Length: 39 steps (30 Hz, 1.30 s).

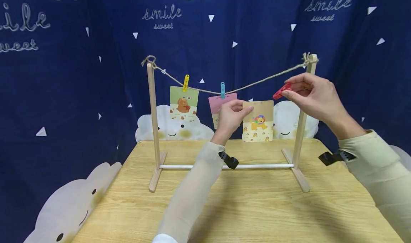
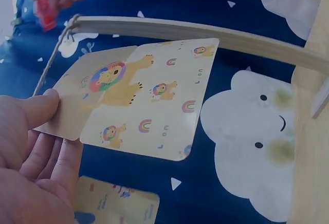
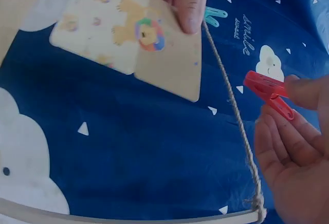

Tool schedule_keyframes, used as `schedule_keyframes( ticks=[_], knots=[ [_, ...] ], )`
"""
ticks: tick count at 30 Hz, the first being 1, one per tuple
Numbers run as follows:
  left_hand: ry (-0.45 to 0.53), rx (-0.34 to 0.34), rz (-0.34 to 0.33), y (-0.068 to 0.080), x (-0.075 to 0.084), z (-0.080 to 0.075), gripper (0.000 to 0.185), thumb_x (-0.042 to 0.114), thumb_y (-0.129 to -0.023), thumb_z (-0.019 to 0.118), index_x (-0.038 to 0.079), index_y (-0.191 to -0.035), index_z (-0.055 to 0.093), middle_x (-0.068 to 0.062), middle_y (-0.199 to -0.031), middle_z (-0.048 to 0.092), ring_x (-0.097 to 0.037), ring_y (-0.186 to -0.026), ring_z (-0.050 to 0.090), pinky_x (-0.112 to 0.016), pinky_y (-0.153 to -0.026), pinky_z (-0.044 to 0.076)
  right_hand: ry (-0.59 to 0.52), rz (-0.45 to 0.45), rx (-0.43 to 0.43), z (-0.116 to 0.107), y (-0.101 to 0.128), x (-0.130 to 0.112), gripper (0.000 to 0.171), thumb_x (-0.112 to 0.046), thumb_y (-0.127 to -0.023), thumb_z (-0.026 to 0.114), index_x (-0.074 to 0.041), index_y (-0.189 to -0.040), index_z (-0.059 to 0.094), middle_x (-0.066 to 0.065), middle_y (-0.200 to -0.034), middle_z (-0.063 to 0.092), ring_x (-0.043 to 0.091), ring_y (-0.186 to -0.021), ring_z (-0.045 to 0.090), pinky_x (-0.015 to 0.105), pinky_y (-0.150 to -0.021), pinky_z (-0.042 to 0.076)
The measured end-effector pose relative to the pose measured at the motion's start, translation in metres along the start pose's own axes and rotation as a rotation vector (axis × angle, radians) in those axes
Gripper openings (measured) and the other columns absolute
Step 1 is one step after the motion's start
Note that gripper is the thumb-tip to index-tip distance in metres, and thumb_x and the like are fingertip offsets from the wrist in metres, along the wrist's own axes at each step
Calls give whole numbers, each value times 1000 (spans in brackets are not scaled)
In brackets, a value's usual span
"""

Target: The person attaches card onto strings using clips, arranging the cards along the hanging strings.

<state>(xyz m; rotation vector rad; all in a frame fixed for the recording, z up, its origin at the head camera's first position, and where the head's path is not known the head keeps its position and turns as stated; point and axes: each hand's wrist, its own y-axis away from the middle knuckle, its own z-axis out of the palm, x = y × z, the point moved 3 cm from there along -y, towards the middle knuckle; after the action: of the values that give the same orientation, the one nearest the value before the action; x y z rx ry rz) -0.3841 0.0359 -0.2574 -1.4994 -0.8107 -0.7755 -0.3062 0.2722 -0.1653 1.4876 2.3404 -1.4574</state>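
My left hand [image 1: 229, 118] pinches the upper left corner of a tan and cream card with a lion [image 1: 258, 123], held just below the twine [image 1: 263, 79]. The left wrist view shows the thumb on the front of the lion card [image 2: 149, 98] and fingers behind it. A red clothespin [image 1: 282, 91] sits between the thumb and fingers of my right hand [image 1: 316, 96], right of the card and below the twine. On the line hang a green bear card [image 1: 183, 107] under a yellow clothespin [image 1: 186, 83] and a pink card [image 1: 218, 102] under a blue clothespin [image 1: 223, 90].
The twine runs between two wooden posts, a left post [image 1: 153, 114] and a right post [image 1: 301, 128], and sags in the middle. A white rod [image 1: 257, 166] joins their feet on the wooden table [image 1: 273, 207]. Behind hangs a dark blue curtain [image 1: 106, 93] with clouds.
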Motion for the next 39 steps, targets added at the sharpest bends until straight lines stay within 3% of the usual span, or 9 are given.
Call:
schedule_keyframes(
  ticks=[4,10,21,31,39],
  knots=[
    [40,9,19,-3,0,7,19,20,-86,87,8,-97,77,-1,-83,76,-7,-74,68,-23,-65,53,-43,-38,31,0,-17,-8,36,-23,-93,80,-10,-124,70,-9,-100,73,-2,-80,68,6,-71,50],
    [91,40,43,-8,1,16,17,18,-88,85,5,-96,78,-3,-79,76,-5,-67,63,-22,-59,49,4,-51,38,2,-45,-18,38,-30,-95,78,-13,-127,70,7,-112,75,1,-85,67,5,-77,48],
    [83,118,5,-14,-2,24,18,25,-88,85,9,-93,79,-1,-81,77,-5,-68,64,-21,-61,50,85,-77,-54,13,-88,-25,30,-30,-98,73,-12,-122,72,7,-108,75,16,-85,64,14,-72,48],
    [94,122,-25,-14,-8,28,18,28,-89,84,12,-96,79,1,-83,77,-6,-72,65,-22,-63,50,178,-50,-126,21,-99,-18,20,-21,-98,72,-10,-115,75,11,-103,76,22,-85,61,23,-69,46],
    [60,160,-63,-16,-10,28,19,32,-88,84,15,-96,80,6,-84,78,-5,-76,68,-23,-64,51,199,-57,-159,26,-100,-14,18,-17,-99,70,-9,-114,74,11,-102,75,23,-84,63,21,-67,47]
  ],
)
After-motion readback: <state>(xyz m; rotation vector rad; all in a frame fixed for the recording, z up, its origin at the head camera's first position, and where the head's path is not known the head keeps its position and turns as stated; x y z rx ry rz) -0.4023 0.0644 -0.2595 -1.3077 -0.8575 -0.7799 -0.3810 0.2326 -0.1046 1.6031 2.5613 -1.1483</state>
